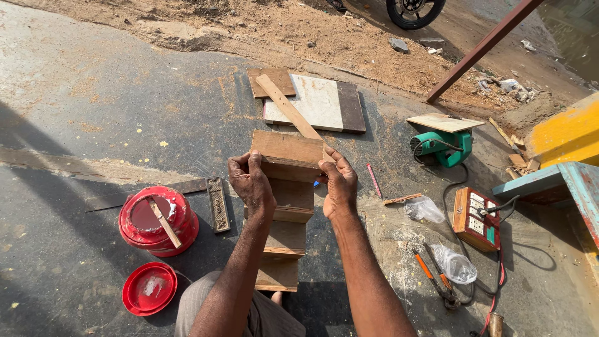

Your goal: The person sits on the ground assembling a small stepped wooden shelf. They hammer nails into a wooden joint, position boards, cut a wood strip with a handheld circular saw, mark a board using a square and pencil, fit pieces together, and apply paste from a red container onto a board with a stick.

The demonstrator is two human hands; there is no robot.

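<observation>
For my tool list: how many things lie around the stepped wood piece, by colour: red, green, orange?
Both hands, left hand and right hand, hold the stepped wood piece.
Red: 3, tub, lid, pencil
Green: 1, power tool
Orange: 1, pliers
Total: 5

Wheel (413, 11) cut off by top edge. Stepped wood piece (282, 206) partly hidden behind forearms. Yellow block (569, 132) cut by right edge. Pliers (444, 288) jaws unclear.
</observation>
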